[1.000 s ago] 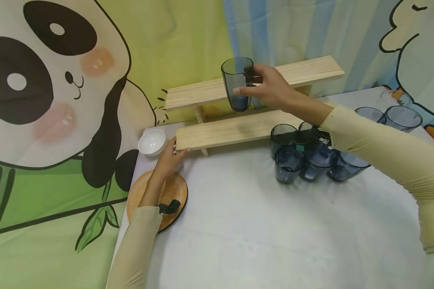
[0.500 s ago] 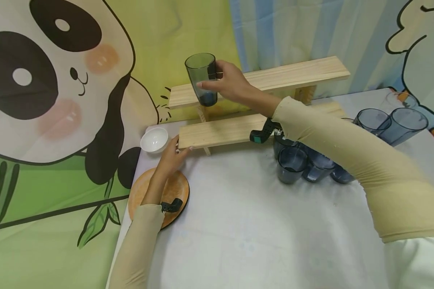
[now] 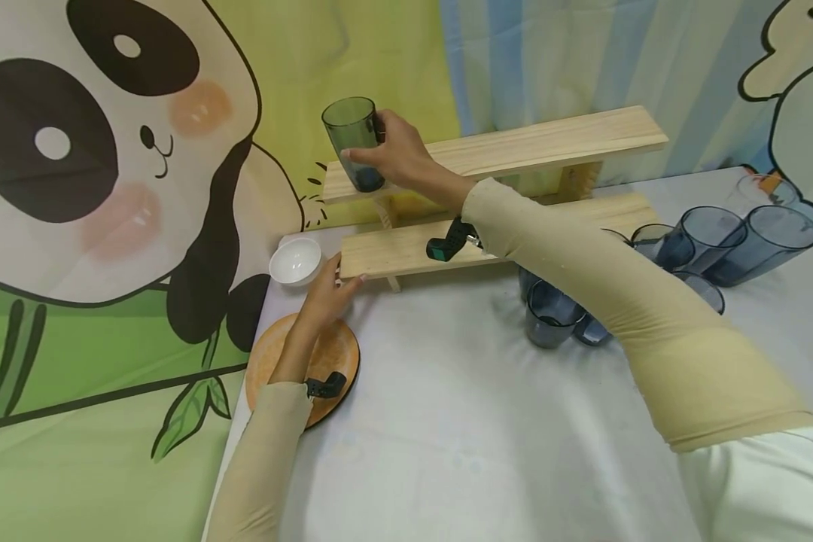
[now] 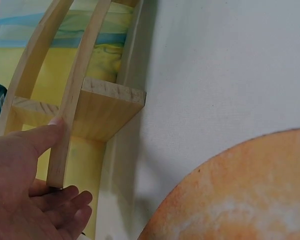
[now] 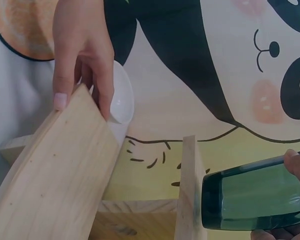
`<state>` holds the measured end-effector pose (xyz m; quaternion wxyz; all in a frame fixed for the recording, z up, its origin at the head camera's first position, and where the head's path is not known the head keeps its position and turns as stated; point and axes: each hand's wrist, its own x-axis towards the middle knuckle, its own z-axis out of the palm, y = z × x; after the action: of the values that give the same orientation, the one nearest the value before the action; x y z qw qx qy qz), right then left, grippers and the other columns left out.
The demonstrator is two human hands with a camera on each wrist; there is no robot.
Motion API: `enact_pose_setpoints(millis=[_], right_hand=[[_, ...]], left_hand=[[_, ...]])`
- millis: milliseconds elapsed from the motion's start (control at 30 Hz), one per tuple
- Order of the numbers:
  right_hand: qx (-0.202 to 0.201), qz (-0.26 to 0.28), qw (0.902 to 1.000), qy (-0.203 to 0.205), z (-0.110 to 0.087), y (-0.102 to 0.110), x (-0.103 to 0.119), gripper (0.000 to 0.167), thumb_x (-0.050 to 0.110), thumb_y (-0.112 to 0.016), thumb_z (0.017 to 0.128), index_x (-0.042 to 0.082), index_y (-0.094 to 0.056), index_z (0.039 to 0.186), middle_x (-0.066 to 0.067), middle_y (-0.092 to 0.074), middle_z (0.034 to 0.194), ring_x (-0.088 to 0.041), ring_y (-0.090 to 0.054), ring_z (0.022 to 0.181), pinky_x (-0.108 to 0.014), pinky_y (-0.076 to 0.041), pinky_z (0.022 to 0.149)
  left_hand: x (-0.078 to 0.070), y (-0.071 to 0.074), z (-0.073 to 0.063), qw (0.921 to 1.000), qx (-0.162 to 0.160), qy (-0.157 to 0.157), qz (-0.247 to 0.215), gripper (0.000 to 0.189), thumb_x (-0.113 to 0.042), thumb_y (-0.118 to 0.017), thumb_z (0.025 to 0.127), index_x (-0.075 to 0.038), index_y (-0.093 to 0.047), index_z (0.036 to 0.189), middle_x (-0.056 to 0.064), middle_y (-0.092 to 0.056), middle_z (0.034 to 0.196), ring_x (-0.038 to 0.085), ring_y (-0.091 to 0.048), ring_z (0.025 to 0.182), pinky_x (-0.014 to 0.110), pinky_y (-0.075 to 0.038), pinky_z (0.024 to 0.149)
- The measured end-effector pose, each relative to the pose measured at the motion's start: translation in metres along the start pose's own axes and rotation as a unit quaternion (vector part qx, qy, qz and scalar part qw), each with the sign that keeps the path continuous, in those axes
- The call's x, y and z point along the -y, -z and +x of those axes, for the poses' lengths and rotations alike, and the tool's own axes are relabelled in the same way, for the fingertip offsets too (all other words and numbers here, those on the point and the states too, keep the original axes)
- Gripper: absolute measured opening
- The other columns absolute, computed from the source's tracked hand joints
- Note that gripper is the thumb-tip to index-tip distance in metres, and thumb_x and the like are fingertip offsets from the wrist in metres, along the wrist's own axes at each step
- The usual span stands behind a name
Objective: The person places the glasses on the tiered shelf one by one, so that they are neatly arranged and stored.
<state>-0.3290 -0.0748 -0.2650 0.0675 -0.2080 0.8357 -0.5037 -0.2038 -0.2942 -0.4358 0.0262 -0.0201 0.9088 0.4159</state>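
Observation:
My right hand (image 3: 401,150) grips a dark tinted drinking glass (image 3: 352,135) upright at the left end of the upper board (image 3: 549,147) of a two-tier wooden shelf. In the right wrist view the base of the glass (image 5: 252,192) is right by that board; whether they touch, I cannot tell. My left hand (image 3: 325,295) holds the left end of the lower board (image 3: 393,252). In the left wrist view its thumb lies on one face of the board (image 4: 70,115) and its fingers curl at the other side.
Several similar glasses (image 3: 552,312) stand in front of the shelf and to the right (image 3: 765,241), partly behind my right sleeve. A white bowl (image 3: 295,262) sits left of the shelf. An orange round plate (image 3: 264,361) lies under my left forearm. Printed curtains hang behind.
My right hand has carried the glass leftward along the upper board to its left end. The left hand keeps its hold on the lower board. The head view has shifted slightly.

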Motion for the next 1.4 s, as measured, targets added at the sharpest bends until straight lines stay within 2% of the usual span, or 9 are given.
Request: enact_pose_setpoints(millis=[400, 700, 967, 1233, 1400], right_hand=[[-0.011, 0.014, 0.9998, -0.011, 0.021, -0.005, 0.000, 0.089, 0.050, -0.075, 0.096, 0.016, -0.031, 0.165, -0.002, -0.047, 0.161, -0.016, -0.049, 0.142, -0.027, -0.046, 0.113], [-0.015, 0.030, 0.9994, -0.008, 0.032, -0.011, -0.001, 0.087, 0.047, -0.076, 0.096, 0.014, -0.033, 0.164, -0.003, -0.048, 0.159, -0.017, -0.050, 0.140, -0.025, -0.047, 0.110], [-0.016, 0.027, 0.9993, -0.018, 0.035, -0.011, -0.005, 0.092, 0.049, -0.075, 0.096, 0.015, -0.027, 0.167, -0.001, -0.040, 0.167, -0.016, -0.044, 0.147, -0.026, -0.042, 0.117], [-0.029, 0.017, 0.9994, -0.004, 0.035, -0.010, -0.010, 0.092, 0.049, -0.076, 0.096, 0.013, -0.028, 0.166, -0.004, -0.043, 0.164, -0.017, -0.046, 0.144, -0.025, -0.044, 0.114], [-0.019, 0.001, 0.9998, -0.004, 0.034, -0.008, -0.013, 0.096, 0.051, -0.075, 0.095, 0.012, -0.023, 0.167, -0.006, -0.040, 0.166, -0.018, -0.044, 0.146, -0.026, -0.043, 0.116]], left_hand=[[-0.007, 0.000, 0.000, 0.9997, 0.007, 0.001, 0.024, 0.085, -0.047, -0.067, 0.103, -0.009, -0.026, 0.167, 0.017, -0.033, 0.169, 0.038, -0.038, 0.152, 0.055, -0.037, 0.123], [-0.008, -0.002, 0.000, 0.9999, 0.006, 0.001, 0.011, 0.085, -0.047, -0.068, 0.103, -0.010, -0.026, 0.167, 0.017, -0.034, 0.169, 0.038, -0.038, 0.152, 0.056, -0.036, 0.123], [-0.009, -0.007, 0.003, 0.9999, 0.012, -0.002, 0.011, 0.086, -0.047, -0.066, 0.104, -0.009, -0.024, 0.168, 0.017, -0.033, 0.169, 0.037, -0.036, 0.154, 0.057, -0.036, 0.123], [-0.011, -0.010, 0.006, 0.9998, 0.011, -0.007, 0.013, 0.085, -0.046, -0.066, 0.104, -0.009, -0.025, 0.168, 0.018, -0.034, 0.169, 0.037, -0.035, 0.154, 0.057, -0.036, 0.122], [-0.011, -0.011, 0.007, 0.9997, 0.012, -0.006, 0.019, 0.085, -0.047, -0.066, 0.104, -0.008, -0.024, 0.167, 0.019, -0.034, 0.168, 0.037, -0.036, 0.154, 0.056, -0.038, 0.122]])
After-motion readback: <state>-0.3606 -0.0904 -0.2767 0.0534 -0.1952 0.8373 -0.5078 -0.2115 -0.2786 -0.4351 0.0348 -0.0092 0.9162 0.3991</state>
